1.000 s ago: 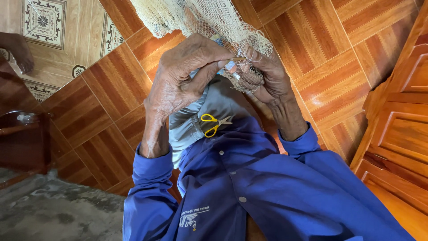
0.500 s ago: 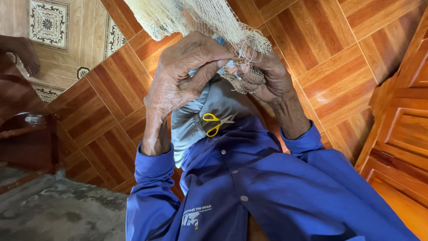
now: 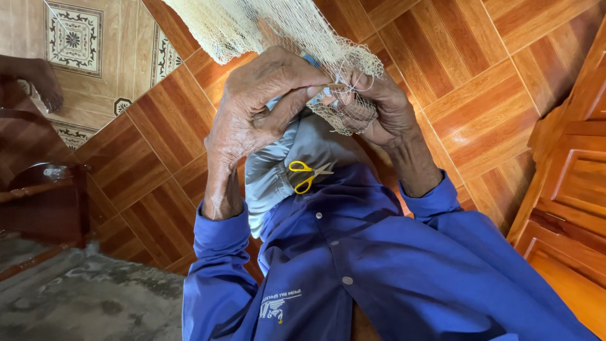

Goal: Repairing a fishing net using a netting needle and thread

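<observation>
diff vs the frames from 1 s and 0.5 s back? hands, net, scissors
Almost nothing moved. Left hand and right hand stay pinched together on the same bunch of pale net; only slight finger shifts and a small camera drift. Yellow-handled scissors still lie on the lap, untouched.

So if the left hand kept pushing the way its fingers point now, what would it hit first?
The left hand points its fingers toward the right hand. Going straight on, it would probably meet the bunched cream net pinched between them first, then the right hand's fingers; depth is hard to judge here.
</observation>
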